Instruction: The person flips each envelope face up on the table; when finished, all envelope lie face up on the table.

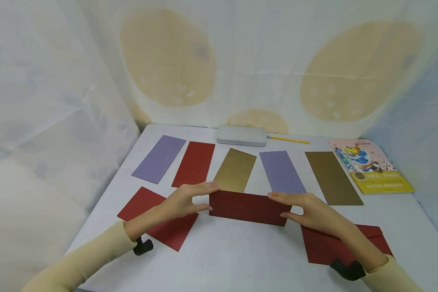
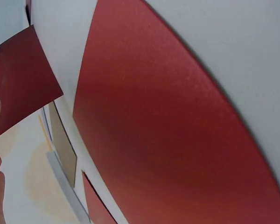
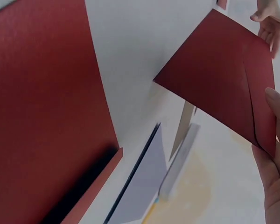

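Note:
A dark red envelope [image 1: 248, 207] is held up lengthwise above the white table, a flap seam showing along one long side in the right wrist view. My left hand [image 1: 187, 199] grips its left end, with the thumb low and the fingers at the upper corner. At the other end my right hand [image 1: 308, 209] pinches it, thumb on the near face and fingers behind. Beneath the left forearm lies a red envelope [image 1: 175, 233]. Another red envelope [image 1: 323, 249], its flap edge raised in the right wrist view, lies under the right forearm.
Behind the hands lie a lilac envelope [image 1: 159, 159], a red one [image 1: 194, 164], a gold one [image 1: 235, 170], a second lilac one [image 1: 282, 172] and a brownish gold one [image 1: 333, 178]. Farther back are a grey case [image 1: 241, 135], a yellow pencil [image 1: 288, 139] and a book [image 1: 372, 166].

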`<state>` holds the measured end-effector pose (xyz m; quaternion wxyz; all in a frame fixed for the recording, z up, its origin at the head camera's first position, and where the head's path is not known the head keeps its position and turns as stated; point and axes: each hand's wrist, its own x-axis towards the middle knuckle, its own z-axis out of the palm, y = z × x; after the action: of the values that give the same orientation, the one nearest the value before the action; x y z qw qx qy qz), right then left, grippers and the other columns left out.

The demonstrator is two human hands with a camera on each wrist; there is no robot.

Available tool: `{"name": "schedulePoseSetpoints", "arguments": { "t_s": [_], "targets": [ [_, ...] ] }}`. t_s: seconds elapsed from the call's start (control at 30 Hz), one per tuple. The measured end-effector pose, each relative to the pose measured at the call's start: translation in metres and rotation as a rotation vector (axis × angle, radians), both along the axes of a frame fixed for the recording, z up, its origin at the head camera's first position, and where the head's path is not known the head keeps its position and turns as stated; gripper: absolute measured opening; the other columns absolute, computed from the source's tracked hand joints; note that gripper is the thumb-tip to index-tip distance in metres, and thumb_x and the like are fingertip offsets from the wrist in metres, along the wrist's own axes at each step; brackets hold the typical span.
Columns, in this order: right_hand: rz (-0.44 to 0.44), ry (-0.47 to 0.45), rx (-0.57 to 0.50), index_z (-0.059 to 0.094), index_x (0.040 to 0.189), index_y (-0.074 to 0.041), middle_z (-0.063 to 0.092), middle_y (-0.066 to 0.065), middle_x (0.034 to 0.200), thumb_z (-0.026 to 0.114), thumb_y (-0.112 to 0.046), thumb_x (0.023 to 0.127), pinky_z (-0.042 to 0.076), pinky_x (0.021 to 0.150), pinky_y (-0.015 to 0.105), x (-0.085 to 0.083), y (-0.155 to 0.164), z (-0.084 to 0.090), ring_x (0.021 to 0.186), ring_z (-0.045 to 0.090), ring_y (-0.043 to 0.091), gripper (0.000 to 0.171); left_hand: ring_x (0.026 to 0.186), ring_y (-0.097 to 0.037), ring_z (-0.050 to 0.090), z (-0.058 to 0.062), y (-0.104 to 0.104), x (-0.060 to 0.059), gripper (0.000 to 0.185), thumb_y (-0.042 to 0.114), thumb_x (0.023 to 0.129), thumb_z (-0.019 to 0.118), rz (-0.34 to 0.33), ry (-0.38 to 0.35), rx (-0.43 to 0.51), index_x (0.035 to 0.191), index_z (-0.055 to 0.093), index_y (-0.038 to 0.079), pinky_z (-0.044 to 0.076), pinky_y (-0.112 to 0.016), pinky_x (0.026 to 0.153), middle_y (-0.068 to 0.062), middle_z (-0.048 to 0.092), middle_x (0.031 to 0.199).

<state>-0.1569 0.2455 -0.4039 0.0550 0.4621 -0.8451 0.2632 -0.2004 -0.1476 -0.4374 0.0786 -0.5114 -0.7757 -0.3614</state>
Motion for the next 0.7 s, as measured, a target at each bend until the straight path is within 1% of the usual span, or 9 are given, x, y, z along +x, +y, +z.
{"name": "schedulePoseSetpoints", "arguments": {
  "t_s": [0.07,0.2,0.3,0.4,0.57,0.7],
  "targets": [
    [-0.004,0.008,0.002,0.054,0.139,-0.015,0.058,0.004,0.135,0.081,-0.001,0.074,0.047,0.087,0.017,-0.004,0.001,-0.002,0.114,0.061,0.021,0.071,0.124,-0.029,0.052,-0.002,0.002,-0.003,0.066,0.006,0.076,0.082,0.009,-0.006,0.007,0.136,0.055,0.004,0.045,-0.029,0.096,-0.008,0.058,0.134],
    [0.0,0.012,-0.008,0.055,0.138,-0.011,0.058,0.008,0.134,0.081,0.001,0.073,0.048,0.086,0.017,-0.012,0.002,-0.007,0.112,0.062,0.025,0.071,0.124,-0.027,0.053,-0.005,0.005,-0.009,0.066,0.005,0.074,0.083,0.046,0.003,0.016,0.134,0.057,0.003,0.045,-0.028,0.095,-0.008,0.059,0.133],
    [-0.007,0.012,-0.012,0.055,0.137,-0.008,0.06,0.01,0.131,0.081,0.004,0.072,0.049,0.084,0.018,-0.016,0.004,-0.01,0.109,0.063,0.026,0.071,0.123,-0.025,0.054,-0.008,0.007,-0.011,0.066,0.004,0.072,0.084,0.068,0.019,0.015,0.133,0.058,0.003,0.046,-0.027,0.093,-0.008,0.059,0.132],
    [-0.017,0.015,-0.013,0.057,0.135,-0.007,0.062,0.01,0.128,0.081,0.007,0.071,0.051,0.081,0.02,-0.018,0.006,-0.013,0.106,0.065,0.026,0.07,0.121,-0.026,0.055,-0.009,0.008,-0.011,0.064,0.003,0.072,0.084,0.079,0.019,0.015,0.131,0.06,0.003,0.047,-0.026,0.091,-0.008,0.06,0.13],
    [-0.027,0.007,-0.007,0.058,0.134,-0.008,0.063,0.009,0.126,0.08,0.009,0.071,0.053,0.079,0.025,-0.019,0.008,-0.016,0.104,0.066,0.026,0.069,0.12,-0.021,0.056,-0.011,0.01,-0.01,0.061,0.004,0.072,0.084,0.089,-0.014,0.006,0.129,0.061,0.004,0.047,-0.024,0.09,-0.009,0.062,0.128],
    [-0.039,-0.002,0.004,0.059,0.133,-0.009,0.064,0.007,0.125,0.081,0.009,0.07,0.053,0.08,0.028,-0.018,0.009,-0.019,0.105,0.065,0.025,0.07,0.121,-0.019,0.055,-0.011,0.01,-0.007,0.062,0.004,0.072,0.084,0.077,-0.062,0.002,0.129,0.061,0.004,0.047,-0.024,0.091,-0.01,0.061,0.129]
  ]
}}
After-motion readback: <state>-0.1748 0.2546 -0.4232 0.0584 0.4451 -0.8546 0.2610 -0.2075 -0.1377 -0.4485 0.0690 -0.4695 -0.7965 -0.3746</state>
